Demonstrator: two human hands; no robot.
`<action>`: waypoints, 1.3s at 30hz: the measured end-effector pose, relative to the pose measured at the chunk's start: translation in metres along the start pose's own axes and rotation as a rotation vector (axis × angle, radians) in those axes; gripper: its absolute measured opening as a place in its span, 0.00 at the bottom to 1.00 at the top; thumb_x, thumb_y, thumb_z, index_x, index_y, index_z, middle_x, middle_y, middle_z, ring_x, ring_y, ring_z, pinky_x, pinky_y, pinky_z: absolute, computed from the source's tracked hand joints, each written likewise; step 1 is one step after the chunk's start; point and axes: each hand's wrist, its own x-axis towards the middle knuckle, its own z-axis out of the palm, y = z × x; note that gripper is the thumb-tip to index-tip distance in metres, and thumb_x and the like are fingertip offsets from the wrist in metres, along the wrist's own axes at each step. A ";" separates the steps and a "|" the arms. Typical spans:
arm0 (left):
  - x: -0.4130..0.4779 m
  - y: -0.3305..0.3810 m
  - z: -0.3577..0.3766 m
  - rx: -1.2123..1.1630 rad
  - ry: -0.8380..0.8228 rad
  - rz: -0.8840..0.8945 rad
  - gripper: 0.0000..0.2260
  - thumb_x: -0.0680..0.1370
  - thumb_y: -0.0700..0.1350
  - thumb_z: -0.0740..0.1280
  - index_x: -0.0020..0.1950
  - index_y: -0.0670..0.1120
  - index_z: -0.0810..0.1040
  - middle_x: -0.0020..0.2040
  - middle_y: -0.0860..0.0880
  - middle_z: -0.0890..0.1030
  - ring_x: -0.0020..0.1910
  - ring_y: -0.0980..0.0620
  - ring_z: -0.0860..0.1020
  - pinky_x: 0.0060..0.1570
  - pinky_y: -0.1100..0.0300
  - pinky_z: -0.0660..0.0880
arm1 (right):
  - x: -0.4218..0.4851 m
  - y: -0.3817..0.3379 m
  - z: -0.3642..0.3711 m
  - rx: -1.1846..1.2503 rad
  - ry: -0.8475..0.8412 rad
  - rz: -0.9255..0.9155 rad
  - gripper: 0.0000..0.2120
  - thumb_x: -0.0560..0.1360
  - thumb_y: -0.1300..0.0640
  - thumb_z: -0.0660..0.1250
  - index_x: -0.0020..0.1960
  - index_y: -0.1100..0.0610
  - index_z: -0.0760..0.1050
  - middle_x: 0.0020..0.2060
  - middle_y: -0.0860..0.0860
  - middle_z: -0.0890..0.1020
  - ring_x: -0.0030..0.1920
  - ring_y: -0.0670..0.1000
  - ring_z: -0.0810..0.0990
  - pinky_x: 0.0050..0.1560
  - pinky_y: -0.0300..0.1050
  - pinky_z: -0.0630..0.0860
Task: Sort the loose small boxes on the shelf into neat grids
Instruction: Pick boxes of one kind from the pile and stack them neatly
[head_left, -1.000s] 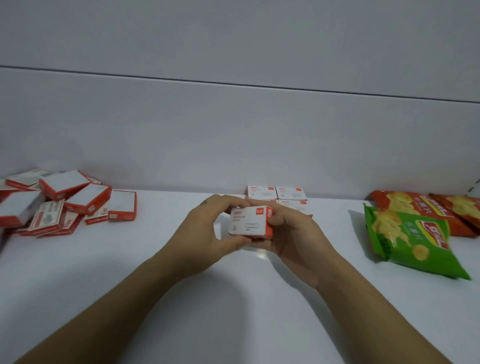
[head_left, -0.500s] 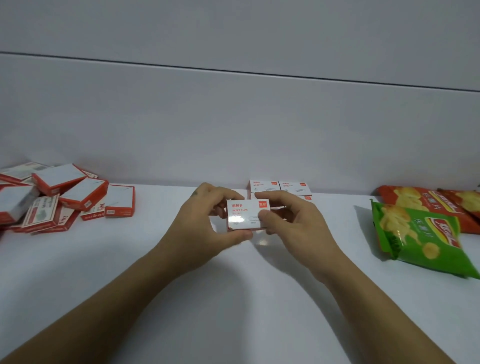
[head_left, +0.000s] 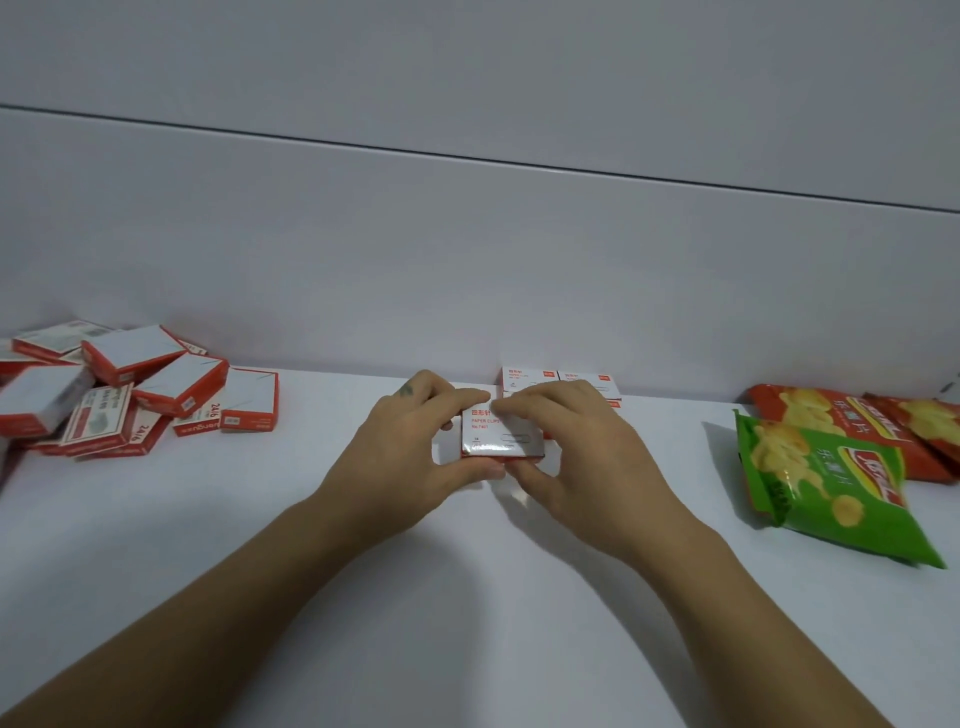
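Just before the row of boxes (head_left: 558, 378) by the wall, you pinch one box (head_left: 493, 435) with both hands: left hand (head_left: 410, 447) curled round its left edge, right hand (head_left: 587, 457) fingers on top, thumb beneath. Well left of that row lies the pile (head_left: 130, 389).

At twelve o'clock a paper-clip box (head_left: 501, 434) is between my left grip (head_left: 410, 447) and right grip (head_left: 587, 457). Just behind it, a row of boxes (head_left: 561, 378) lines the wall (head_left: 467, 260). On the shelf (head_left: 467, 597), a heap of boxes (head_left: 130, 389) lies at ten o'clock and chip bags (head_left: 831, 493) at two.
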 end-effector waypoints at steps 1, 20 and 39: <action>0.000 0.000 0.000 0.008 0.008 -0.002 0.29 0.67 0.62 0.70 0.65 0.54 0.74 0.51 0.57 0.73 0.48 0.57 0.73 0.49 0.63 0.70 | 0.002 0.000 -0.002 -0.009 -0.012 0.002 0.20 0.70 0.56 0.73 0.61 0.49 0.76 0.56 0.46 0.78 0.59 0.49 0.72 0.54 0.43 0.72; 0.010 -0.006 0.007 0.367 -0.143 -0.053 0.28 0.75 0.62 0.57 0.72 0.52 0.65 0.68 0.52 0.71 0.67 0.50 0.67 0.65 0.54 0.62 | 0.016 0.032 -0.009 0.014 -0.201 0.338 0.16 0.70 0.51 0.73 0.58 0.43 0.78 0.56 0.44 0.79 0.57 0.48 0.74 0.52 0.41 0.71; 0.000 -0.005 0.010 0.341 -0.185 -0.001 0.25 0.74 0.61 0.60 0.68 0.51 0.71 0.62 0.52 0.76 0.61 0.49 0.72 0.59 0.52 0.66 | 0.013 0.028 -0.010 -0.174 -0.301 0.275 0.15 0.69 0.47 0.73 0.56 0.45 0.80 0.62 0.40 0.77 0.63 0.46 0.71 0.61 0.44 0.70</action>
